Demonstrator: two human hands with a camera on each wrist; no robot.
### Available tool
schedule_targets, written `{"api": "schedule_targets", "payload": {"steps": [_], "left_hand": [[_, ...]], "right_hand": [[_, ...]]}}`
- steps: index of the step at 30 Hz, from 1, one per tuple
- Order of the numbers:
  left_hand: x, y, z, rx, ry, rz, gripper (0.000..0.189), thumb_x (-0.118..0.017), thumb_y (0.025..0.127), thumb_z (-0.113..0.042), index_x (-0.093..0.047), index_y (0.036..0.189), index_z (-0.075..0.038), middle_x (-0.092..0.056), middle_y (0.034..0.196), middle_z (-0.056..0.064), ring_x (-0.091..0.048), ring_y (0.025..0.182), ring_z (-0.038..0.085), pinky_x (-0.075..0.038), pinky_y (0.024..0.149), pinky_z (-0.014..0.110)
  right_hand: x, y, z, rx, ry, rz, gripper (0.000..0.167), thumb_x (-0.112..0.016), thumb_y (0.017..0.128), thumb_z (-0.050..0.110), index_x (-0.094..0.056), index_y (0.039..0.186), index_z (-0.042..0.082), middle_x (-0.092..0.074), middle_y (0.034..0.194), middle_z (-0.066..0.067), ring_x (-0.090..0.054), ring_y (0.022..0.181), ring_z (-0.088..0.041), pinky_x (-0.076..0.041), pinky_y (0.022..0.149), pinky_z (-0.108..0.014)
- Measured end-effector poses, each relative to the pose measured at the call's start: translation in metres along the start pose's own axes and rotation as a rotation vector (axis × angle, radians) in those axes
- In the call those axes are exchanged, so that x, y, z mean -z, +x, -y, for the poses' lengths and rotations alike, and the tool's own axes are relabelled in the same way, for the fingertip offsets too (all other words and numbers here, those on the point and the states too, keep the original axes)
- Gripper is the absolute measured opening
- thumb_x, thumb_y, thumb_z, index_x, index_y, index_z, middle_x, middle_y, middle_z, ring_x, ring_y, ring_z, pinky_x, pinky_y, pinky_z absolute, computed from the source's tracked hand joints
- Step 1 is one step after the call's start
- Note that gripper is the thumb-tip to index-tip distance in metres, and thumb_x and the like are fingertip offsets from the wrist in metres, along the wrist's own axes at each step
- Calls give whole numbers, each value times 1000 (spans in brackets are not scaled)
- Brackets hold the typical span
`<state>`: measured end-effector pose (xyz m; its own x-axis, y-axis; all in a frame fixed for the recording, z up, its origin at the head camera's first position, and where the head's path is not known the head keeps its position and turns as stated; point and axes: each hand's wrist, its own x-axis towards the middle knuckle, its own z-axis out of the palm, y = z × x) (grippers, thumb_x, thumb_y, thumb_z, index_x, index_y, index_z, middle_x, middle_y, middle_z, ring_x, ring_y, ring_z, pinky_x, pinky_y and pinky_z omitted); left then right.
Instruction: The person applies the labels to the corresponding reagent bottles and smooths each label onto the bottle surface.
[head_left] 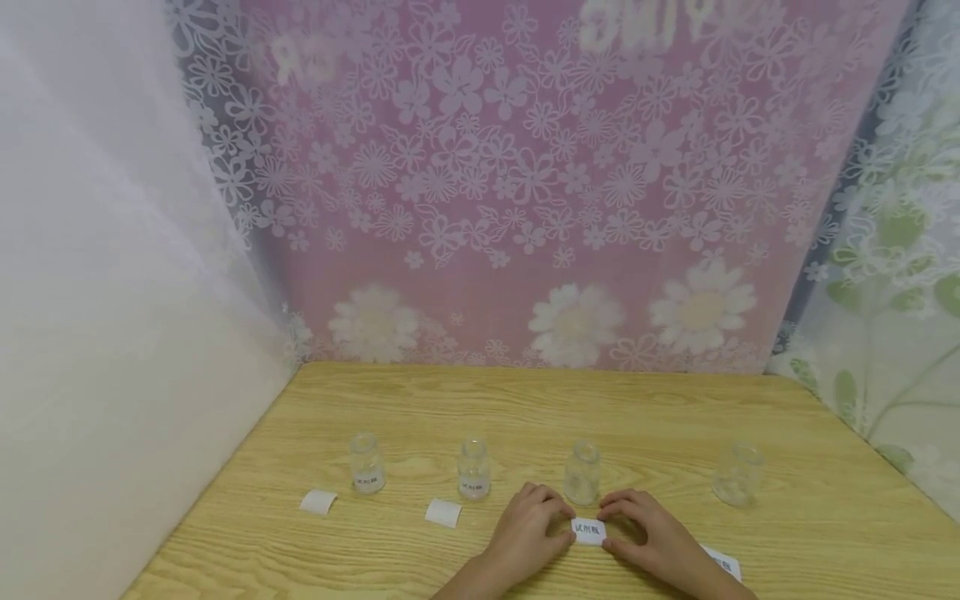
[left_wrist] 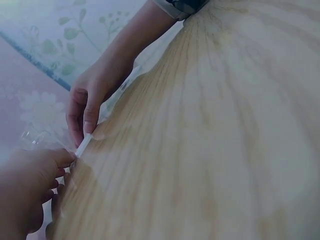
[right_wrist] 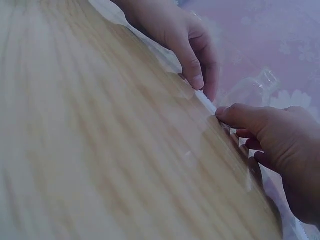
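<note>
A small white label [head_left: 588, 531] with dark handwritten characters lies low over the wooden table, in front of a clear glass bottle [head_left: 582, 473]. My left hand [head_left: 531, 527] pinches its left end between thumb and fingers. At the opposite end, my right hand [head_left: 648, 532] holds it the same way. Both wrist views show the label edge-on as a thin white strip [left_wrist: 84, 145], stretched between the two thumbs close to the tabletop. The bottle just behind the hands stands upright and bears no visible label.
Two upright glass bottles [head_left: 367, 464] [head_left: 474, 471] at left carry written labels. Slightly curled white paper pieces [head_left: 318, 501] [head_left: 443, 512] lie near them. Another plain bottle [head_left: 738, 475] stands at right. A further written label [head_left: 723, 562] is partly hidden by my right forearm. Floral curtains surround the table.
</note>
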<state>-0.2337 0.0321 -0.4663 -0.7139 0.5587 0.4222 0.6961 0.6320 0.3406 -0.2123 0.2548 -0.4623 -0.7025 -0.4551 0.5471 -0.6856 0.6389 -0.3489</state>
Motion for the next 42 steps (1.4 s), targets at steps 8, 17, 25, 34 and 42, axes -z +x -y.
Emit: {"api": "schedule_targets", "payload": {"steps": [8, 17, 25, 34, 42], "left_hand": [[1, -1, -4, -3, 29, -7, 26, -70, 81, -37, -68, 100, -19, -55, 104, -10, -45, 96, 6, -39, 82, 21], [2, -1, -6, -12, 57, 3, 30, -68, 82, -35, -65, 106, -17, -54, 107, -9, -44, 98, 7, -39, 83, 21], [2, -1, -5, -47, 31, -28, 29, -69, 82, -32, -64, 107, -17, -55, 107, -9, -45, 99, 7, -39, 84, 22], [1, 1, -5, 24, -125, -32, 27, -73, 79, -25, -65, 104, -17, -60, 96, -16, -46, 88, 1, -39, 76, 18], [-1, 4, -5, 238, -612, -12, 17, -70, 82, -12, -68, 98, -14, -55, 76, -18, -46, 74, -1, -42, 67, 19]], "right_hand": [[0, -2, 5, -90, -25, 27, 20, -73, 79, 27, -63, 96, 25, -55, 109, 7, -52, 98, -17, -48, 81, -34], [2, -1, 8, -62, -2, 29, 20, -72, 80, 25, -62, 97, 24, -56, 108, 5, -52, 97, -19, -44, 85, -24], [1, 0, 6, -74, -24, 19, 27, -73, 78, 25, -61, 100, 17, -57, 108, 6, -52, 98, -15, -45, 84, -24], [3, 2, 9, -183, 135, 49, 25, -69, 83, 23, -61, 103, 13, -60, 102, 5, -55, 93, -11, -46, 80, -22], [3, 5, 12, -319, 413, 68, 21, -60, 90, 15, -58, 104, 0, -64, 92, -5, -61, 82, -11, -51, 70, -24]]}}
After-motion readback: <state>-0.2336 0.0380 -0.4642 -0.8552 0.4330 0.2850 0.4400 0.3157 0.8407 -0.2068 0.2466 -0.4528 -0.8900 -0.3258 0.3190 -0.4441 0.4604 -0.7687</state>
